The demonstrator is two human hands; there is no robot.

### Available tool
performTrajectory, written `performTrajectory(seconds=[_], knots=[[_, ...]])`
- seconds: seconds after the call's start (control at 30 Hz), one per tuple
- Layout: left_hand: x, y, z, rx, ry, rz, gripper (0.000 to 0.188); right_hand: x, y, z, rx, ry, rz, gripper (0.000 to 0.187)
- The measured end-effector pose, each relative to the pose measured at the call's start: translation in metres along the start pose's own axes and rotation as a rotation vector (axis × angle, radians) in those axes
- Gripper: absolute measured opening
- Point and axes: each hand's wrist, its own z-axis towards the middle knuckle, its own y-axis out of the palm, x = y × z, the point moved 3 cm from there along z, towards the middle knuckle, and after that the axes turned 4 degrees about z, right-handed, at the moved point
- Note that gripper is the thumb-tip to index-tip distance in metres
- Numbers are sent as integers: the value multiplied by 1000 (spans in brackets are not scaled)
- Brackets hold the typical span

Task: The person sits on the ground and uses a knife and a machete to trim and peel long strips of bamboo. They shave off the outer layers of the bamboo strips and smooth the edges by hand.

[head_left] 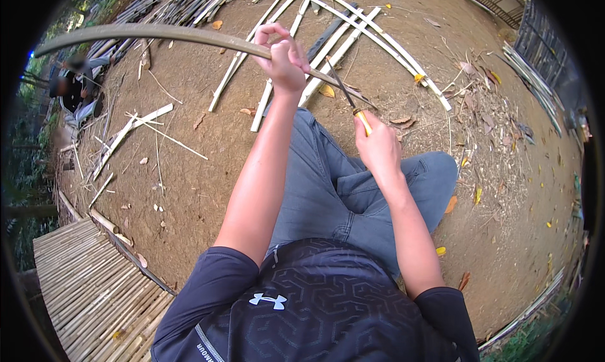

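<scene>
My left hand (285, 61) is closed round a long, curved bamboo strip (170, 34). The strip reaches from the far left, through the hand, to a lower tip in front of my knees. In my right hand (379, 144) is a knife (362, 117) with a light wooden handle and a thin dark blade. Its blade points up and to the left and crosses the strip near that lower end; whether it touches or only overlaps the strip, I cannot tell. Thin dark shavings lie or hang by the strip's tip.
Several pale split bamboo strips (384, 40) lie on the dirt ahead. Darker poles (170, 9) are piled at the back left. A slatted bamboo platform (94, 286) stands at the lower left. Shavings and leaves (498, 141) litter the right side. Another person (79, 91) sits at the far left.
</scene>
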Motion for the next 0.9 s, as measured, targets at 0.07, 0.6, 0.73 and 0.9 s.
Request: performTrajectory(seconds=[0.07, 0.6, 0.73, 0.9], knots=[[2, -1, -2, -18, 4, -20, 21, 14, 5, 10, -6, 20, -57, 26], [1, 6, 1, -172, -41, -100, 18, 8, -1, 21, -77, -91, 18, 24], [0, -13, 7, -56, -58, -73, 19, -4, 3, 31, -116, -124, -76, 24], [4, -11, 0, -25, -50, -74, 18, -12, 19, 28, 0, -245, -208, 20]])
